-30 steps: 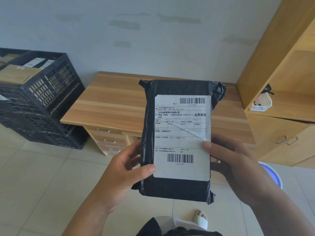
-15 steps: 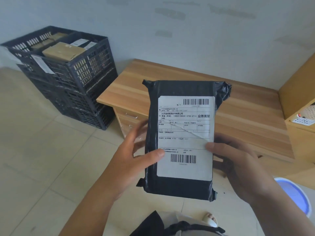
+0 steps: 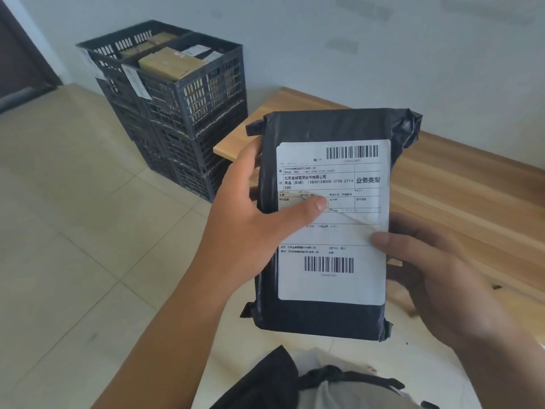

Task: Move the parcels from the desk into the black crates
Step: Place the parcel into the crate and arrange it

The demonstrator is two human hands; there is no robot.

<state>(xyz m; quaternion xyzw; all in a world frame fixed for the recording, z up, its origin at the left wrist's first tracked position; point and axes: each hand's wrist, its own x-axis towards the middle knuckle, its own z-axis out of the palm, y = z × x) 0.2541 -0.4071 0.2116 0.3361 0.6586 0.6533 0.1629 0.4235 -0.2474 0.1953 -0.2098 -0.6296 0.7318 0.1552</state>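
Head view: parcel (image 3: 330,225) held upright between left hand (image 3: 244,228), right hand (image 3: 442,278).

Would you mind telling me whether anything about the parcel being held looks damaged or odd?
Yes: the white shipping label on the black parcel has a diagonal tear or crease across its middle, running down toward the right thumb. The wrapping itself looks intact.

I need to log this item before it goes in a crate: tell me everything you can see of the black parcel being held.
The black parcel is a flat mailer of glossy black plastic, bunched at its top right corner. A white shipping label with two barcodes and a diagonal crease covers most of its front. It is held upright in the air, the left hand and right hand gripping its sides, thumbs on the label.
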